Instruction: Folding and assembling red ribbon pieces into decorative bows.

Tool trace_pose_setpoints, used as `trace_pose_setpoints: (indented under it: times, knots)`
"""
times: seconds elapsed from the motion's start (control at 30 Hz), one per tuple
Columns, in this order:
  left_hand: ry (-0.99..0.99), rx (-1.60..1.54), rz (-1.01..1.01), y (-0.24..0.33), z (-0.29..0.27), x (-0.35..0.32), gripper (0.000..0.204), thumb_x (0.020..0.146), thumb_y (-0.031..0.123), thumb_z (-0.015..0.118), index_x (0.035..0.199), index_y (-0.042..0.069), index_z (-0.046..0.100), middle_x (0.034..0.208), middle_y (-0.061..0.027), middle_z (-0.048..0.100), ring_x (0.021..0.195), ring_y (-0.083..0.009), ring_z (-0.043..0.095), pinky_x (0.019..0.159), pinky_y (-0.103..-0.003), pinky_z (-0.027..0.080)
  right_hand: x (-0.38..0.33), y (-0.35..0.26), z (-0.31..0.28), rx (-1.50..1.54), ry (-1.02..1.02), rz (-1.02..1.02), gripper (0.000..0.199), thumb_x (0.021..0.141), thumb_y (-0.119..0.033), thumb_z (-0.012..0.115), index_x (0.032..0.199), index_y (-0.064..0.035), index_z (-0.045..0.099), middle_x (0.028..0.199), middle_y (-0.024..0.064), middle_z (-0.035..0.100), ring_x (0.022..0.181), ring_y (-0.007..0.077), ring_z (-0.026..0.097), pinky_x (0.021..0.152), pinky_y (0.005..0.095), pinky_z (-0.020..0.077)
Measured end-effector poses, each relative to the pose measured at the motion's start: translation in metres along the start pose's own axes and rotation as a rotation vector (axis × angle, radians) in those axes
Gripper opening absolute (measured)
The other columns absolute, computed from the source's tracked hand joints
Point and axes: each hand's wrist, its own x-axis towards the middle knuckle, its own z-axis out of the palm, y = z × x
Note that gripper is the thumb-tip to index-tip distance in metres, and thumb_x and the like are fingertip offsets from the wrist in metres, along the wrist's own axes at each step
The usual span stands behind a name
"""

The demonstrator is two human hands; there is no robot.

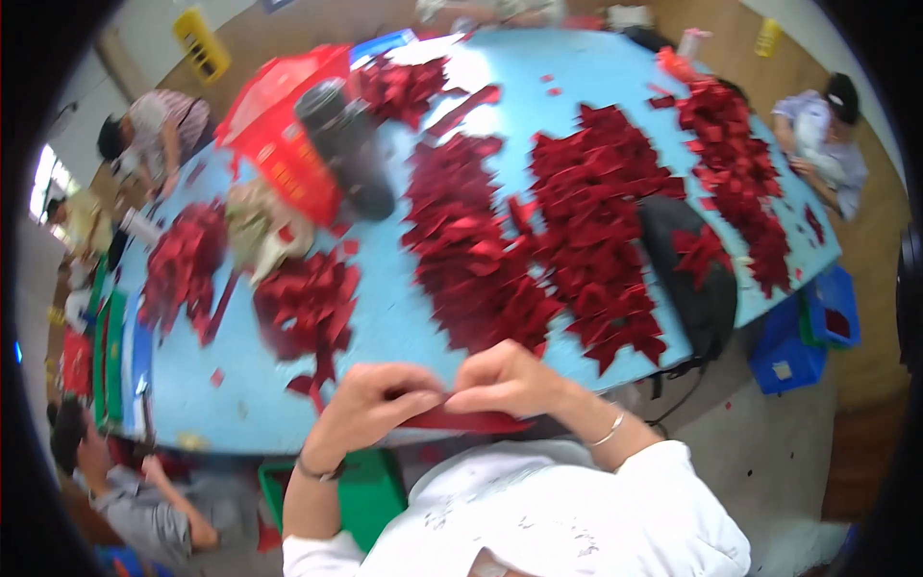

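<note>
Pinching a dark red ribbon strip (466, 420) between both hands, left hand (370, 404) and right hand (510, 378) closed on it, fingertips meeting, just off the near edge of the blue table (385, 317). Beyond, on that table, heaps of red ribbon pieces (538, 231); possibly folded bows, too blurred to tell.

We see dark red ribbon pieces (586, 221) heaped on the light blue table (385, 317). Left of the heaps sits a bright red basket (279, 135); right of them a black bag (697, 269). Below the table's right edge stands a blue crate (803, 337).
</note>
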Motion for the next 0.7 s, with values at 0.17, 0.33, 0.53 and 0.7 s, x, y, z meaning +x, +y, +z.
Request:
trace_pose_setpoints:
  times: [0.17, 0.33, 0.53, 0.7]
  knots:
    - [0.178, 0.067, 0.047, -0.027, 0.003, -0.006, 0.024, 0.077, 0.004, 0.072, 0.100, -0.002, 0.065, 0.083, -0.0057, 0.066, 0.076, -0.0140, 0.062, 0.072, -0.027, 0.050, -0.002, 0.013, 0.007, 0.204, -0.023, 0.093, 0.019, 0.087, -0.018, 0.068, 0.081, -0.0004, 0.068, 0.068, -0.0039, 0.059, 0.065, 0.0023, 0.048, 0.056, 0.0214, 0.0384]
    - [0.339, 0.212, 0.452, -0.019, 0.041, -0.005, 0.038, 0.071, 0.001, 0.072, 0.107, -0.001, 0.061, 0.093, -0.0125, 0.066, 0.088, -0.0282, 0.064, 0.085, -0.037, 0.049, -0.002, 0.018, 0.013, 0.348, 0.218, 0.066, 0.019, 0.089, -0.019, 0.066, 0.088, -0.0005, 0.069, 0.075, -0.0027, 0.062, 0.070, 0.0023, 0.051, 0.060, 0.0206, 0.0413]
    - [0.404, 0.434, 0.520, -0.047, 0.045, -0.001, 0.037, 0.069, -0.008, 0.057, 0.106, -0.002, 0.060, 0.095, -0.0195, 0.064, 0.091, -0.0373, 0.062, 0.085, -0.042, 0.049, 0.008, 0.002, 0.022, 0.280, 0.168, 0.016, 0.020, 0.090, -0.018, 0.065, 0.093, 0.0009, 0.068, 0.081, -0.0003, 0.065, 0.075, 0.0038, 0.055, 0.064, 0.0204, 0.0444]
    - [0.473, 0.482, 0.486, -0.042, 0.021, -0.005, 0.031, 0.074, -0.009, 0.055, 0.104, -0.002, 0.061, 0.093, -0.0153, 0.066, 0.085, -0.0285, 0.065, 0.075, -0.033, 0.051, 0.002, 0.006, 0.024, 0.407, 0.087, 0.064, 0.020, 0.090, -0.018, 0.065, 0.096, 0.0006, 0.067, 0.080, 0.0001, 0.064, 0.074, 0.0043, 0.055, 0.063, 0.0202, 0.0443]
